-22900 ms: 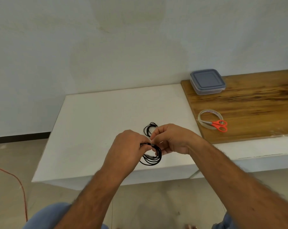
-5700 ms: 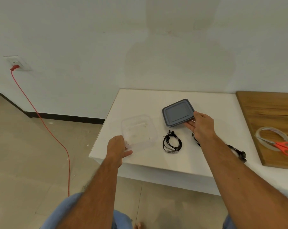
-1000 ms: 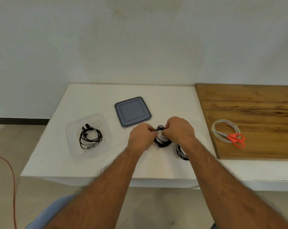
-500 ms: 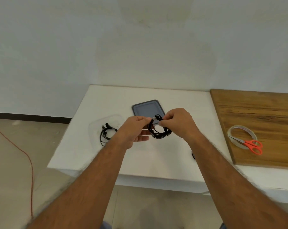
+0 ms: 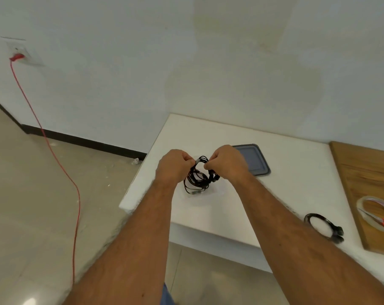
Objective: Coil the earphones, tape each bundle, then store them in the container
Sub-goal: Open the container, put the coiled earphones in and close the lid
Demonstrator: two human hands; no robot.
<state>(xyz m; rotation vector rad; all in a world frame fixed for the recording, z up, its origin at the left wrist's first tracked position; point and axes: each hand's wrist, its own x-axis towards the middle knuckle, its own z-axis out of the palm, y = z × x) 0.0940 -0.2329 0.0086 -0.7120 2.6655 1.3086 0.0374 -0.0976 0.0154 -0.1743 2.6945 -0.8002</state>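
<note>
Both hands, the left hand [image 5: 172, 167] and the right hand [image 5: 227, 162], pinch a coiled earphone bundle [image 5: 205, 170] with curled fingers just above the clear container [image 5: 219, 192] on the white table [image 5: 285, 172]. Another bundle [image 5: 193, 183] lies inside it. The gray lid [image 5: 253, 159] lies beside it, and a third coil [image 5: 324, 225] rests near the table's front edge.

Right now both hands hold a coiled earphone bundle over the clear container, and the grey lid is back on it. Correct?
Not quite. In the head view the grey lid lies off on the table. Both the left hand and right hand do hold the earphone bundle over the clear container.
</note>
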